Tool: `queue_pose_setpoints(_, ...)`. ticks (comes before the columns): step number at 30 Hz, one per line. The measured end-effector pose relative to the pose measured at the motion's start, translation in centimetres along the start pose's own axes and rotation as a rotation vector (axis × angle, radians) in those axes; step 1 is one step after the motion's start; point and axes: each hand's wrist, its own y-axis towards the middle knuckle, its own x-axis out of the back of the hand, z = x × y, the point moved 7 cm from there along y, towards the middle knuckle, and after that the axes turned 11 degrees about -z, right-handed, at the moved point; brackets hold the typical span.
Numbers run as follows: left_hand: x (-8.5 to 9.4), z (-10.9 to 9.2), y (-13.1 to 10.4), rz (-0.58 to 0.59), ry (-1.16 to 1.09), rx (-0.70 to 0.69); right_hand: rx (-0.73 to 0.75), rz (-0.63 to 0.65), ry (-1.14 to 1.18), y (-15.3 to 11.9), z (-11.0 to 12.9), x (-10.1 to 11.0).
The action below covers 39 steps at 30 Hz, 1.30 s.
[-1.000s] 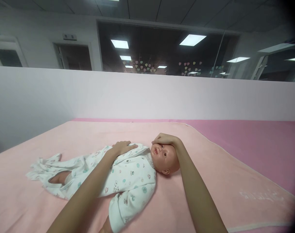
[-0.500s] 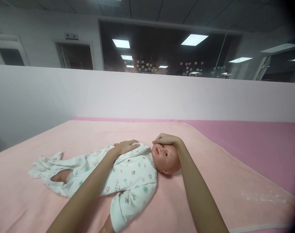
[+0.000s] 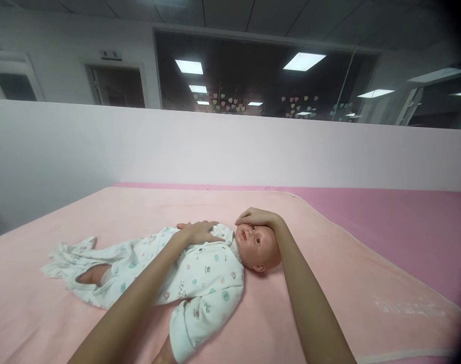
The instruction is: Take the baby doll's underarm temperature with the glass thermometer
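Note:
A baby doll (image 3: 258, 247) lies on its back, head to the right, dressed in a white patterned romper (image 3: 211, 273). Across its chest my left hand (image 3: 200, 232) rests open, palm down, with the fingers spread on the cloth. My right hand (image 3: 256, 216) bends at the wrist over the top of the doll's head and curls round its far side, fingers together near the brow. The fingertips are partly hidden. One bare leg shows through an opening in the romper, whose empty leg end trails off to the left. The doll's near arm points toward me.
A peach blanket (image 3: 367, 283) lies under the doll, over a pink mat (image 3: 412, 227). Behind it runs a low white wall (image 3: 230, 151). Beyond are a large dark window (image 3: 253, 60) with heart stickers and a doorway (image 3: 122, 88).
My left hand has shifted slightly, its fingers now spread wider on the doll's chest. My right hand stays curled round the head with hardly any movement.

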Motion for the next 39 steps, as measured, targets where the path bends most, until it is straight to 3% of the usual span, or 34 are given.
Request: queue_pose_setpoints(39,0.00,-0.34,-0.18,0.015,-0.006,-0.018,-0.010,-0.026,0.106,0.64,-0.32,0.29)
